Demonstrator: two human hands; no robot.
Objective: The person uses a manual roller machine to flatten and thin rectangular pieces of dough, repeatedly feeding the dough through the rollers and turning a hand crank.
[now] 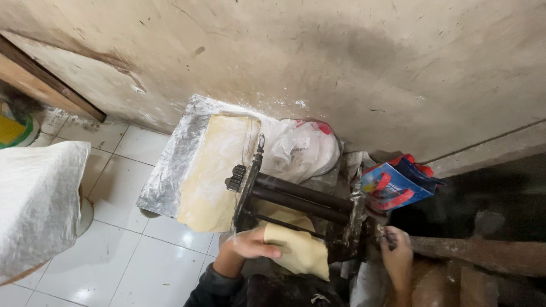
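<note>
At far left, a white woven sack [34, 204] stands on the white tiled floor [142, 261], well apart from the work. Next comes a flour-dusted metal worktop [170, 165], and on it lies a long pale sheet of dough [213, 170], folded back on itself and hanging a little over the near edge. Beside it stands a dark hand-cranked roller machine [301, 202] with two black rollers, and a second strip of dough [298, 247] hangs out beneath them. The left hand [253, 244] lies flat on top of this strip, fingers loose and spread, resting on it rather than pinching. The dough looks soft, limp and easily stretched or torn, lightly floured so probably not very sticky; it seems best carried on an open palm from underneath, near its free end, not gripped by an edge. Behind the machine sits a white plastic bag [301, 148] against the stained wall [341, 62], then a blue and red packet [395, 185]. At far right, the right hand [397, 258] is clenched around the crank handle [387, 233] at the machine's end.
</note>
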